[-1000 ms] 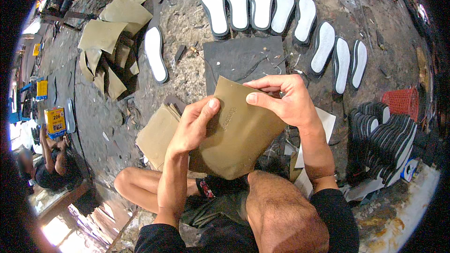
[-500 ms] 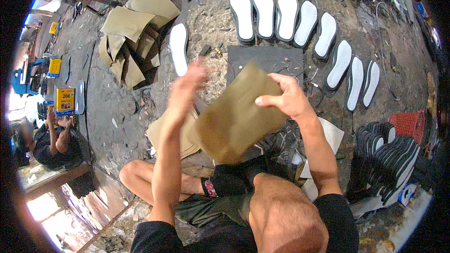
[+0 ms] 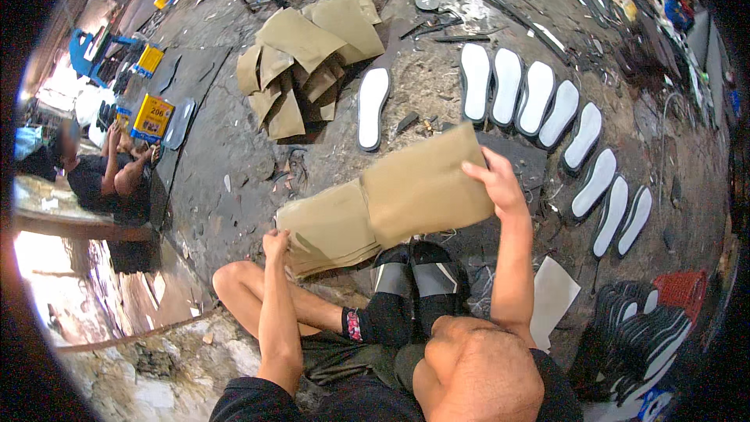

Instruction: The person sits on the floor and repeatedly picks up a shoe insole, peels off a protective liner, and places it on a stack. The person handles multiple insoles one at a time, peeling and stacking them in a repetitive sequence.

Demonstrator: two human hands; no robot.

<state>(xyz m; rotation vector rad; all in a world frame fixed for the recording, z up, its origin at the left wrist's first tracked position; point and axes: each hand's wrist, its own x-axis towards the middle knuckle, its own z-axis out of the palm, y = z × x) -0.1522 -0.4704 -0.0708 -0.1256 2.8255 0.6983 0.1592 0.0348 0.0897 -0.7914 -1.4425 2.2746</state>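
My right hand [image 3: 500, 184] grips the right edge of a tan sheet [image 3: 426, 187] and holds it above the floor, over a dark slab [image 3: 525, 162]. My left hand [image 3: 275, 244] rests on the near left corner of a flat stack of tan sheets [image 3: 332, 227] lying on the ground in front of my legs. The held sheet overlaps the stack's right side.
A curved row of several white insoles [image 3: 539, 101] lies beyond, with one separate insole [image 3: 373, 107] to the left. A heap of folded tan pieces [image 3: 305, 59] sits further back. Dark soles [image 3: 641, 328] and a red basket [image 3: 686, 291] are at right. Another person [image 3: 109, 176] sits at left by a yellow can [image 3: 152, 117].
My left hand let go of the tan sheet and dropped to the stack on the floor. My right hand keeps the sheet and has carried it rightward and flatter.
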